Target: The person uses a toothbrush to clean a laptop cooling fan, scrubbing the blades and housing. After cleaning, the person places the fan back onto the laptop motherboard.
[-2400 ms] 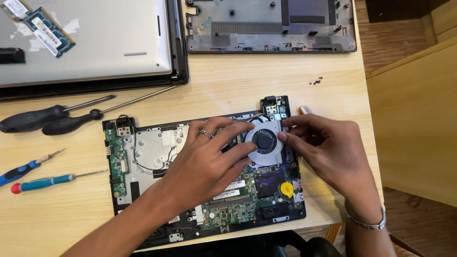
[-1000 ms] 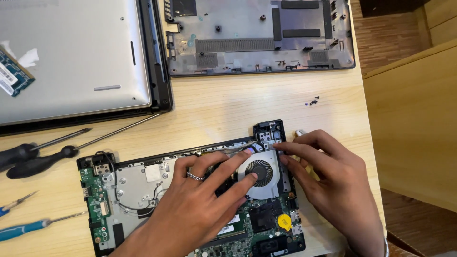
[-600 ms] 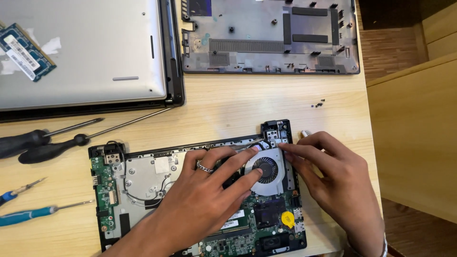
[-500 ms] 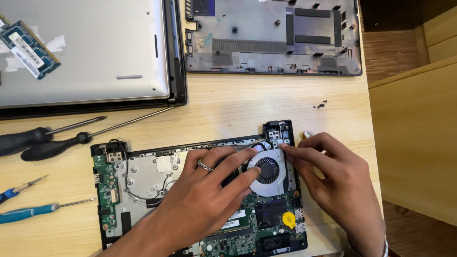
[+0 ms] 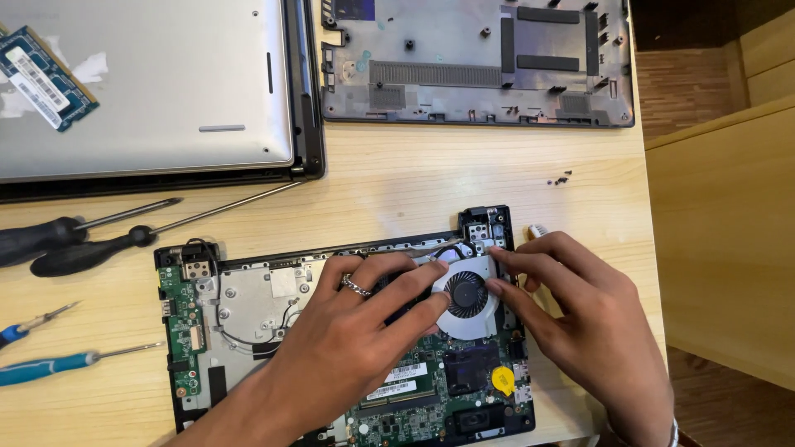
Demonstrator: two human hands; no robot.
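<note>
An opened laptop base with a green circuit board (image 5: 186,323) lies near the table's front edge. A round cooling fan (image 5: 468,295) in a silver housing sits at its upper right. My left hand (image 5: 356,339), wearing a ring, rests flat over the board, with its fingertips touching the fan's left rim. My right hand (image 5: 580,323) comes in from the right, and its fingertips press on the fan's right edge. Neither hand lifts the fan clear of the board. A yellow coin cell (image 5: 503,380) shows below the fan.
A closed silver laptop (image 5: 166,91) with a memory module (image 5: 45,79) on it lies at the back left. A grey bottom cover (image 5: 476,62) lies at the back right. Two black screwdrivers (image 5: 58,244) and two blue ones (image 5: 50,366) lie left. Small screws (image 5: 561,179) lie loose.
Both hands have stayed on the fan with only slight finger shifts. The view has drifted a little, so the table's objects sit slightly differently in the picture.
</note>
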